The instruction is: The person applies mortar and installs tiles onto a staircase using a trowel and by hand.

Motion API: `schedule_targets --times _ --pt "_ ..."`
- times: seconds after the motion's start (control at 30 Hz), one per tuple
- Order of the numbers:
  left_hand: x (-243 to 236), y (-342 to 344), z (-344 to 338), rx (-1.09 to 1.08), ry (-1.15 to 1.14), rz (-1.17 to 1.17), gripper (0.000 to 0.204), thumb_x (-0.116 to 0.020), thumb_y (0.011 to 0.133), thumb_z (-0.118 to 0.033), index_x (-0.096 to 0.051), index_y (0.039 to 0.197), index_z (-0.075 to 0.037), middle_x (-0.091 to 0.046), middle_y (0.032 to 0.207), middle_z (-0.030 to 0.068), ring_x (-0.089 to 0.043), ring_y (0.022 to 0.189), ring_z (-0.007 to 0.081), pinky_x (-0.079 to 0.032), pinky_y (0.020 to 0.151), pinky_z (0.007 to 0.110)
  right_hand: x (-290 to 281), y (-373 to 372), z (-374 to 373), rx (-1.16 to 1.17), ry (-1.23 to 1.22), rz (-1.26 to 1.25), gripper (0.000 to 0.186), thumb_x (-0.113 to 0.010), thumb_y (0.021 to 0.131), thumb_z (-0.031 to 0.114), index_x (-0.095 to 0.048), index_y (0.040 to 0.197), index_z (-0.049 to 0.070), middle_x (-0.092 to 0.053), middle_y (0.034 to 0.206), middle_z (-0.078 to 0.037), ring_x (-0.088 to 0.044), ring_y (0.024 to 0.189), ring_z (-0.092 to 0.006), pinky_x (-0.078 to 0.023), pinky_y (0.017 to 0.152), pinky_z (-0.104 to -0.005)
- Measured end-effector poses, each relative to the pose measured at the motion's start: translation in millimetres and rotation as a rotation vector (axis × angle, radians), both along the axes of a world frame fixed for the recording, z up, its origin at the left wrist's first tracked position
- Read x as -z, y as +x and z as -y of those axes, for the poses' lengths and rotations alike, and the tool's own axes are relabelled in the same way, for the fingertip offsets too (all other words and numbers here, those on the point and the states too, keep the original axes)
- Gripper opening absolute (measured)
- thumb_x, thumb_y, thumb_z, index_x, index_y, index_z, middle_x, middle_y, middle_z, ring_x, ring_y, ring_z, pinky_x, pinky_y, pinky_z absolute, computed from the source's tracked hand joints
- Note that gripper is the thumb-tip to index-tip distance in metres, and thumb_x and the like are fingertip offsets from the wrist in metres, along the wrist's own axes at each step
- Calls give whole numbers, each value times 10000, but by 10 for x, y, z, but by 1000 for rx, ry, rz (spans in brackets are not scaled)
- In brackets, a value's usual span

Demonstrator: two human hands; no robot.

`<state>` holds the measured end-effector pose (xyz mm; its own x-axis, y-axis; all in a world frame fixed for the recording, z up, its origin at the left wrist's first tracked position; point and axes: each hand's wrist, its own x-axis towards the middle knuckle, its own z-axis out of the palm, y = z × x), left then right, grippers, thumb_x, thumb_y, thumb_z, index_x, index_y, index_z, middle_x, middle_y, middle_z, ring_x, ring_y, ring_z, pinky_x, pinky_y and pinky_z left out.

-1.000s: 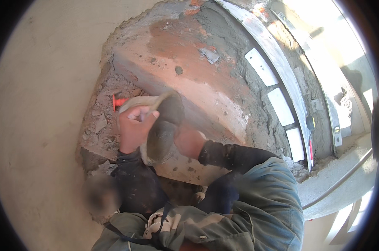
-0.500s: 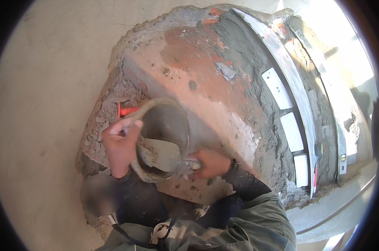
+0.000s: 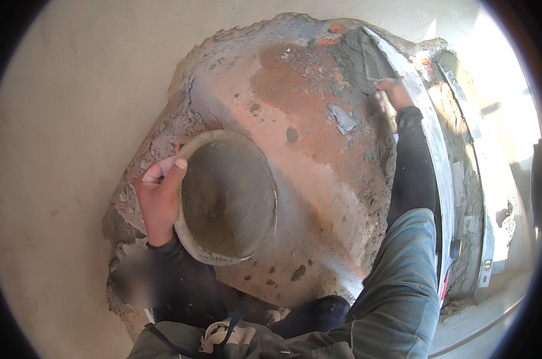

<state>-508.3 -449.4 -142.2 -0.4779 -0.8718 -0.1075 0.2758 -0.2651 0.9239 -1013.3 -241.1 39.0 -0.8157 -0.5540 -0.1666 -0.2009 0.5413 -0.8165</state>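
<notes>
My left hand (image 3: 162,200) has its fingers closed on the rim of a round, mortar-smeared bucket (image 3: 211,256), which holds grey wet mortar (image 3: 226,194). A red plastic piece (image 3: 177,148) peeks out behind that rim. At the upper right, my right hand (image 3: 396,94) grips the handle of a trowel (image 3: 370,63), its blade against grey mortar beside a long pale straightedge (image 3: 427,119). My right forearm partly hides that straightedge's lower part and the mortar band next to it.
Worn reddish masonry (image 3: 295,107) with a rough broken edge is surrounded by beige plaster (image 3: 55,179). On the right are a second metal strip with a bubble vial (image 3: 486,263), more mortar (image 3: 465,185) and a black tool (image 3: 455,250). Bright light falls at the upper right.
My right hand has lifted the trowel out of the bucket and moved it up and right to the straightedge. My left hand still holds the bucket rim, slightly further left.
</notes>
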Motion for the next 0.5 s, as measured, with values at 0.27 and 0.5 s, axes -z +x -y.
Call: schedule_targets --times 0.27,0.5 --pt "15 99 31 -53 -29 45 213 -733 924 -132 -718 1026 54 -689 863 -1 -573 766 44 -452 727 209 645 379 369 29 -67 105 180 -600 934 138 -599 977 -37 -593 764 -85 -628 613 -144 -474 448 -308" --pt "-8 23 -1 -42 10 36 213 -714 940 -143 -714 1027 51 -683 874 2 -566 775 47 -449 736 215 865 -131 965 229 31 -422 394 -732 891 277 -598 979 -82 -661 730 -143 -684 626 -234 -496 494 -371"
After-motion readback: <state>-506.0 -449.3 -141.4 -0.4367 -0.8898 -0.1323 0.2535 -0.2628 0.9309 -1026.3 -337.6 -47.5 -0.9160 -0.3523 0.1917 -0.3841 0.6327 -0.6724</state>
